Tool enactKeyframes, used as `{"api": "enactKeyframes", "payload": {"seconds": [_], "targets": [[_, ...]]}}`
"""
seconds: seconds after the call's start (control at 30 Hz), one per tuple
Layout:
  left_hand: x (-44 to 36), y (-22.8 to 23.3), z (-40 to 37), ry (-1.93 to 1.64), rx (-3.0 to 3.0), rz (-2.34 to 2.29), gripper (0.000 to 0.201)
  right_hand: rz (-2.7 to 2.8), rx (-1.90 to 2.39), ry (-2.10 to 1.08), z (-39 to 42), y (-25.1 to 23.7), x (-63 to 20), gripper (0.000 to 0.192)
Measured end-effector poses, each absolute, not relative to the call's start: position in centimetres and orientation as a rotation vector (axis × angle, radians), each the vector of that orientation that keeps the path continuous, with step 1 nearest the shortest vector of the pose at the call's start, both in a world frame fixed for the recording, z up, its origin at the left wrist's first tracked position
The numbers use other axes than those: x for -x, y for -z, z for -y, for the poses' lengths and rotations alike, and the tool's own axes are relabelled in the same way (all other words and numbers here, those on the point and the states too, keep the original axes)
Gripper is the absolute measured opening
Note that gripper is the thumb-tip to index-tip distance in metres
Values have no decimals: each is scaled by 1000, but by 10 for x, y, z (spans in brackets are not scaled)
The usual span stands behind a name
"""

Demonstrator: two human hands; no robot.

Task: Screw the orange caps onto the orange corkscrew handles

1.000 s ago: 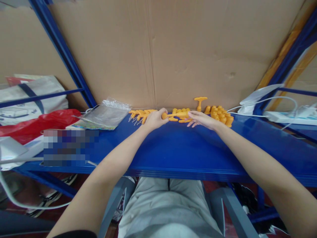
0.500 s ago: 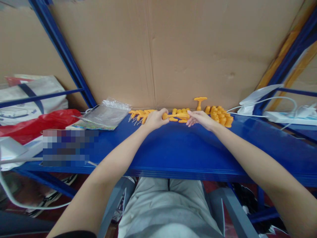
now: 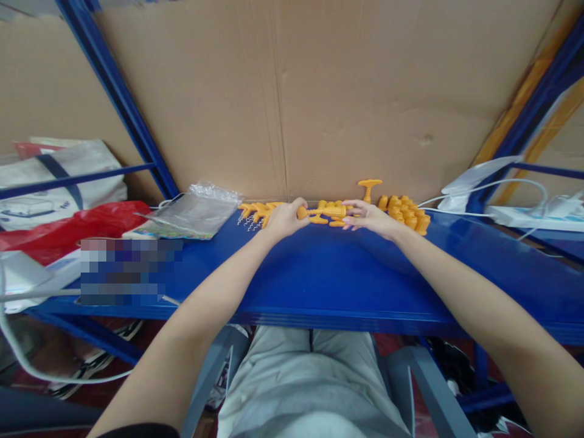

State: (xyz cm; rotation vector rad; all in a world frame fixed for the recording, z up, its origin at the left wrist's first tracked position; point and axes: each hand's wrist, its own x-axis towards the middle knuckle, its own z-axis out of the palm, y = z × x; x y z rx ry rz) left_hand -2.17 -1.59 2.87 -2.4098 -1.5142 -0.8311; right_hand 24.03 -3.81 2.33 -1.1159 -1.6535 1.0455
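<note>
Across the back of the blue table, my left hand (image 3: 288,219) is closed on the rounded end of a yellow plastic corkscrew part (image 3: 302,212). A narrow ribbed shaft runs from that end toward a wider yellow sleeve (image 3: 336,211), which my right hand (image 3: 367,218) grips at its right end with curled fingers. The two hands hold the pieces level, in line with each other. Loose yellow handle pieces (image 3: 318,219) lie just below and behind them. Beside my left hand are several yellow corkscrew handles (image 3: 258,212) with metal spirals.
A yellow T-shaped piece (image 3: 368,187) stands upright behind my right hand. Several yellow sleeves (image 3: 406,213) are grouped to its right. Clear plastic bags (image 3: 201,210), a red bag (image 3: 91,225) and a cloth bag (image 3: 95,173) lie left. White cables (image 3: 497,182) run at right.
My right hand has shifted slightly left and its fingers have moved around the sleeve's end. The left hand keeps its hold, almost unmoved.
</note>
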Motion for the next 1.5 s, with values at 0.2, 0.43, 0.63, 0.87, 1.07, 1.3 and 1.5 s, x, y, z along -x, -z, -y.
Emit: {"api": "enactKeyframes", "payload": {"seconds": [0.2,0.43,0.63,0.87,1.07,1.3,1.5], "targets": [[22,-27,16,852,2401,1478,30,1636,1122,-1008,37,-21,-237,30],[19,-26,17,898,2391,1486,31,1624,1126,-1051,43,-26,-234,25],[18,-27,20,900,2396,1509,32,1584,1178,-1074,43,-27,-228,42],[19,-27,21,915,2412,1481,32,1571,1170,-1068,46,-29,-223,49],[19,-27,21,926,2424,1475,33,1520,1185,-1110,44,-28,-222,49],[16,-28,24,908,2408,1466,32,1431,1214,-1181,41,-25,-222,47],[15,-30,28,898,2414,1457,30,1356,1256,-1307,43,-27,-220,47]]}}
